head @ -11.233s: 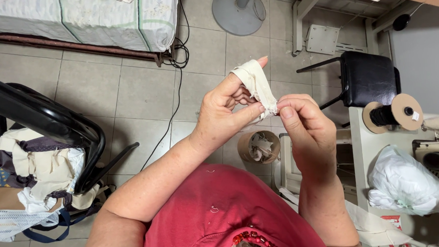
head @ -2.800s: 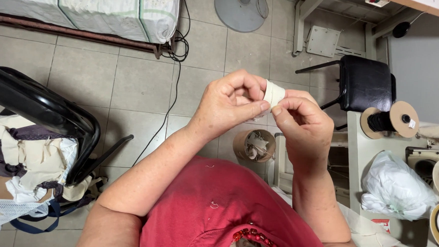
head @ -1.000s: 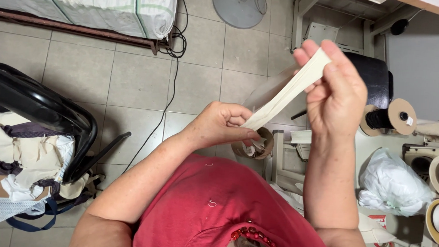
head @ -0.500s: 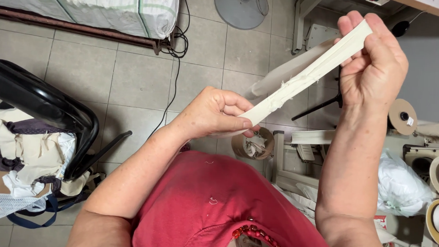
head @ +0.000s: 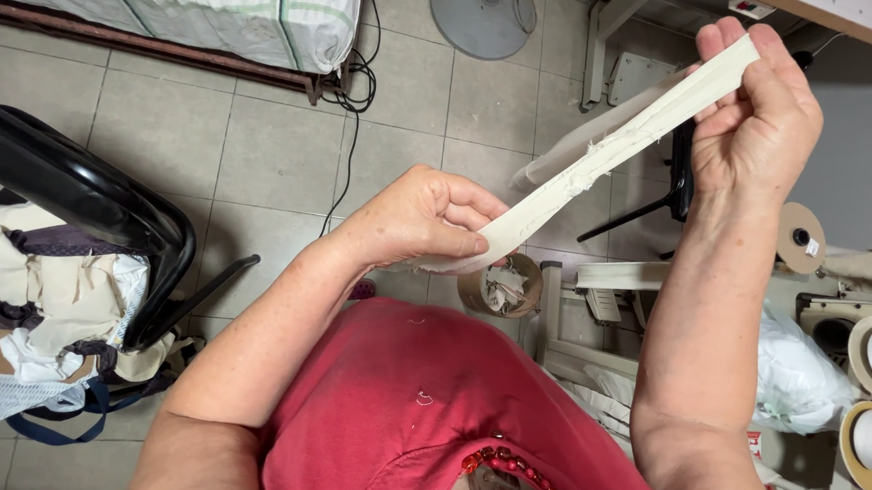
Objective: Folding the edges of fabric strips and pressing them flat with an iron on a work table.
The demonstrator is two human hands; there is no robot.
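Your left hand pinches cream fabric strip low | right hand grips its top | strip's lower end hidden inside your left fingers.

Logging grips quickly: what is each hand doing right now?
Left hand: closed, pinching the lower end of the cream fabric strip.
Right hand: closed, gripping the strip's upper end, raised high.
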